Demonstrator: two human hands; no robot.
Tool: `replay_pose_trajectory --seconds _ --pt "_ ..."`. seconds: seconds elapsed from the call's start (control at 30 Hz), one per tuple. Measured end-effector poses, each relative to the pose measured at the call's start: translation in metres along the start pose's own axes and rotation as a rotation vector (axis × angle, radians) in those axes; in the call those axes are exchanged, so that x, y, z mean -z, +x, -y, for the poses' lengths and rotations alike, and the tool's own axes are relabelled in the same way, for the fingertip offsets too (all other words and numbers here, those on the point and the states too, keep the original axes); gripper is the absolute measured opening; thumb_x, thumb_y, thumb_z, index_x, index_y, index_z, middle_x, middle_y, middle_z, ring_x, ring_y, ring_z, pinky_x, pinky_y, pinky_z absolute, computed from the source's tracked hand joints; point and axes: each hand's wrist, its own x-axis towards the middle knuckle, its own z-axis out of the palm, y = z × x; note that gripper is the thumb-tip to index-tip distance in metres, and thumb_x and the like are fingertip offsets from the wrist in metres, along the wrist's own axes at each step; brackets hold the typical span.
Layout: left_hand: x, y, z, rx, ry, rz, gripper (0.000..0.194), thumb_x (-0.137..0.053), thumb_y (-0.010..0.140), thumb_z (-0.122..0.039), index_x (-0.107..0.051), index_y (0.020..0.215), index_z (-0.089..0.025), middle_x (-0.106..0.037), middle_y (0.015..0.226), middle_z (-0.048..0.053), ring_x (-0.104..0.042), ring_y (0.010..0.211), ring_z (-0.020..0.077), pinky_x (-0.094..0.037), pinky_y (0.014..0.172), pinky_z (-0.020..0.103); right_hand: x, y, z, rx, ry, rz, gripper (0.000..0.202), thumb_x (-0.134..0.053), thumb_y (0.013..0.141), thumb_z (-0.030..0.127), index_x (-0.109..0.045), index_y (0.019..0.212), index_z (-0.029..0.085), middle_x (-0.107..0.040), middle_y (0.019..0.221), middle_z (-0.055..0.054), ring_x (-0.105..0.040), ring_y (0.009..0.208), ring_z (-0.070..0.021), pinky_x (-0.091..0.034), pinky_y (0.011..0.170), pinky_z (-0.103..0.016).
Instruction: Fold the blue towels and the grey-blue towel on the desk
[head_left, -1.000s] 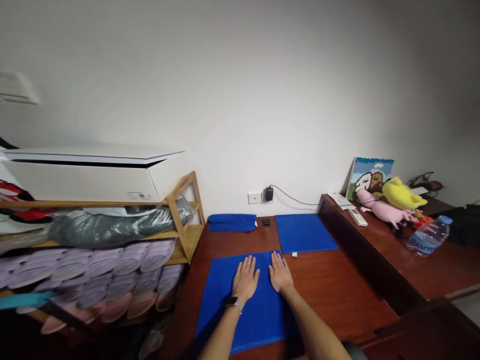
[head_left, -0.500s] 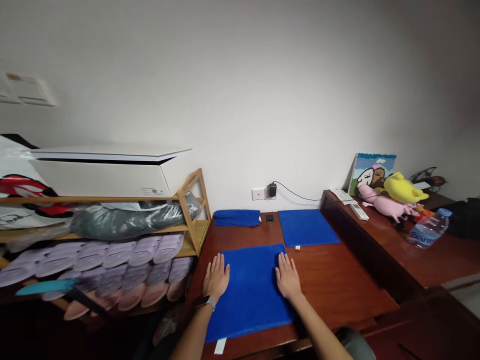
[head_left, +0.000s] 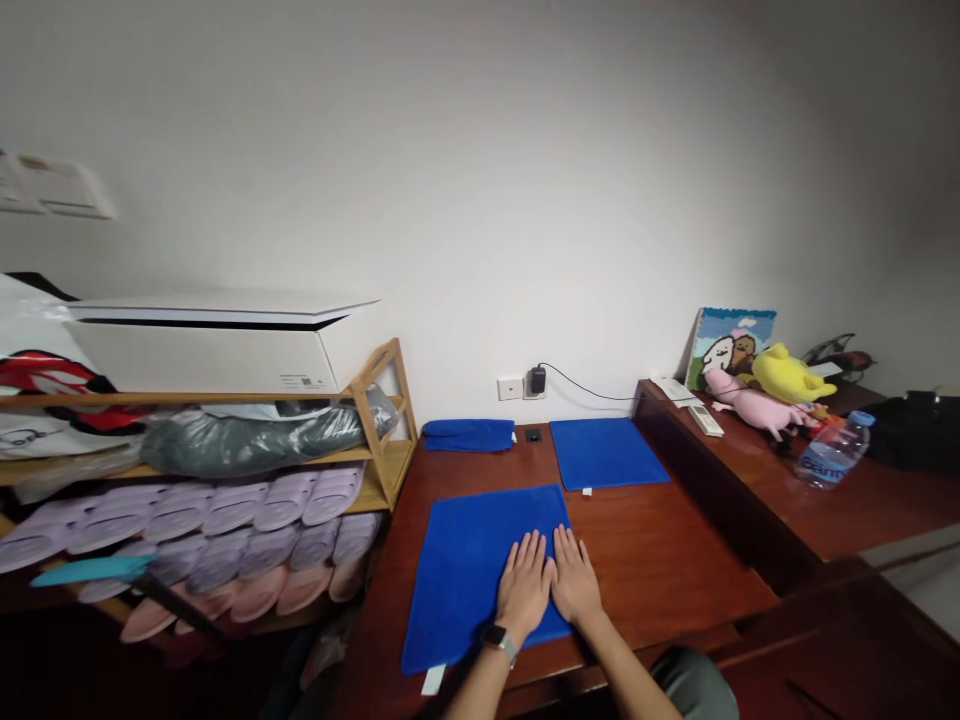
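Observation:
A blue cloth (head_left: 457,570) lies spread flat on the brown wooden table (head_left: 652,560), with a white tag at its near left corner. My left hand (head_left: 525,588), a watch on its wrist, rests palm down on the cloth right of its middle, fingers stretched out. Beside it my right hand (head_left: 576,580) lies flat over the cloth's right edge, its fingers extended too. The thumbs are close together. Farther back, a second flat blue cloth (head_left: 607,453) lies at the right and a folded blue cloth (head_left: 469,435) at the left by the wall.
On the left stands a wooden rack (head_left: 386,440) with several slippers (head_left: 270,505) and a white box (head_left: 210,355) on top. A raised desk at the right holds a water bottle (head_left: 834,452), a pink plush toy (head_left: 754,402) and a yellow plush toy (head_left: 791,375). A charger (head_left: 538,380) is plugged into the wall.
My left hand has moved right, from the cloth's left edge to beside my right hand. My right hand stays near the right edge, slightly nearer to me. The view has shifted a little.

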Motion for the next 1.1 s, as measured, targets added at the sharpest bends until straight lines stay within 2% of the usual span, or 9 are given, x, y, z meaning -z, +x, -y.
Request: replay_pose_trajectory --seconds 0.07,0.23,0.33,0.5,0.7,0.77,0.97,1.03,1.1 --pt "0.005 -0.018 0.026 0.081 0.022 0.007 0.061 -0.032 0.112 -0.043 -0.052 0.165 -0.021 -0.053 0.171 0.012 -0.048 0.161 0.0297 -0.04 0.133 0.055 -0.002 0.0 0.0 -0.007 0.002 -0.009 0.067 -0.023 0.113 0.038 -0.029 0.176 0.015 -0.021 0.182 -0.006 -0.021 0.171 -0.0229 -0.02 0.139 -0.045" --pt "0.033 -0.087 0.137 0.341 0.149 -0.117 0.07 -0.032 0.108 -0.05 -0.05 0.167 -0.017 -0.053 0.171 0.015 -0.047 0.161 0.0359 -0.039 0.132 0.059 -0.008 0.003 -0.001 -0.018 0.012 -0.05 0.067 -0.023 0.114 0.042 -0.031 0.176 0.016 -0.025 0.181 -0.005 -0.024 0.17 -0.0239 -0.022 0.139 -0.045" --pt "0.04 -0.113 0.163 0.371 0.184 -0.149 0.074 -0.031 0.106 -0.053 -0.049 0.168 -0.017 -0.056 0.169 0.014 -0.048 0.16 0.0353 -0.04 0.131 0.057 -0.004 0.004 0.0 -0.022 0.012 -0.031 0.068 -0.022 0.114 0.041 -0.029 0.176 0.014 -0.025 0.182 -0.006 -0.024 0.17 -0.0233 -0.021 0.139 -0.043" --pt "0.039 -0.113 0.155 0.368 0.165 -0.157 0.076 -0.027 0.106 -0.054 -0.049 0.167 -0.015 -0.058 0.168 0.015 -0.048 0.16 0.0352 -0.04 0.132 0.056 0.005 -0.009 0.003 -0.033 0.011 -0.032 0.068 -0.021 0.113 0.039 -0.031 0.176 0.013 -0.027 0.181 -0.006 -0.023 0.171 -0.024 -0.018 0.14 -0.044" --pt "0.044 -0.11 0.158 0.34 0.189 -0.168 0.073 -0.03 0.106 -0.052 -0.054 0.165 -0.015 -0.058 0.168 0.015 -0.05 0.159 0.0337 -0.038 0.133 0.055 -0.011 -0.045 0.0 -0.006 0.024 -0.046 0.069 -0.021 0.114 0.048 -0.03 0.176 0.018 -0.023 0.182 -0.002 -0.024 0.17 -0.0238 -0.02 0.14 -0.044" --pt "0.047 -0.099 0.144 0.307 0.18 -0.178 0.07 -0.03 0.107 -0.047 -0.052 0.166 -0.015 -0.056 0.17 0.014 -0.048 0.161 0.0323 -0.035 0.135 0.054 -0.015 -0.05 -0.001 -0.01 0.031 -0.033 0.069 -0.022 0.114 0.049 -0.03 0.176 0.019 -0.022 0.182 0.0 -0.024 0.17 -0.0234 -0.021 0.14 -0.044" --pt "0.039 -0.028 0.06 0.078 0.064 -0.106 0.062 -0.032 0.111 -0.04 -0.05 0.167 -0.021 -0.05 0.174 0.01 -0.045 0.163 0.0281 -0.036 0.135 0.052 -0.019 -0.047 -0.004 -0.001 0.042 -0.066 0.068 -0.023 0.114 0.049 -0.031 0.176 0.021 -0.023 0.181 0.001 -0.024 0.17 -0.0256 -0.025 0.14 -0.045" --pt "0.03 -0.017 0.055 0.062 0.047 -0.06 0.061 -0.035 0.111 -0.043 -0.053 0.165 -0.023 -0.054 0.171 0.011 -0.049 0.16 0.0299 -0.039 0.133 0.054 -0.021 -0.046 -0.005 0.004 0.04 -0.086 0.067 -0.021 0.115 0.05 -0.032 0.175 0.024 -0.023 0.181 0.002 -0.024 0.17 -0.0246 -0.026 0.139 -0.044" --pt "0.024 -0.02 0.075 0.113 0.059 -0.048 0.062 -0.037 0.109 -0.047 -0.056 0.164 -0.022 -0.055 0.17 0.012 -0.05 0.159 0.0328 -0.041 0.131 0.058 -0.022 -0.045 -0.007 0.0 0.038 -0.089 0.066 -0.02 0.115 0.052 -0.031 0.175 0.025 -0.023 0.181 0.002 -0.024 0.17 -0.0238 -0.026 0.139 -0.043"
